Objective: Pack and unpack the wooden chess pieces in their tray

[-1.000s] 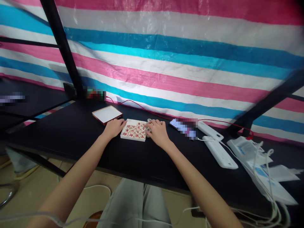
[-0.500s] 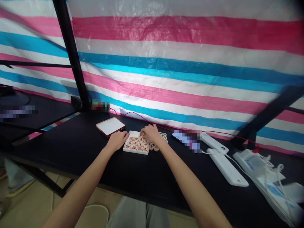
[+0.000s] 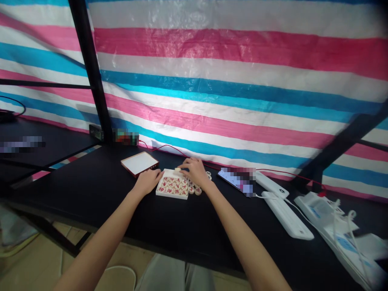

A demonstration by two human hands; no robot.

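A shallow white box stands on the black table, holding rows of round xiangqi pieces with red characters. My left hand is at the box's left wall, its fingertips closed on the back left corner. Above the back part of the box, my right hand pinches one pale xiangqi piece, seen edge-on. More loose pieces lie to the right of the box, partly hidden by my right hand and wrist.
A brown-edged lid with a white inside lies behind my left hand. To the right are a phone, two white power banks and a power strip with cables. A striped sheet hangs behind the table.
My right hand has lifted slightly from the pieces, and a piece now shows edge-on between its fingers. My left hand stays by the box. The camera view has shifted slightly.
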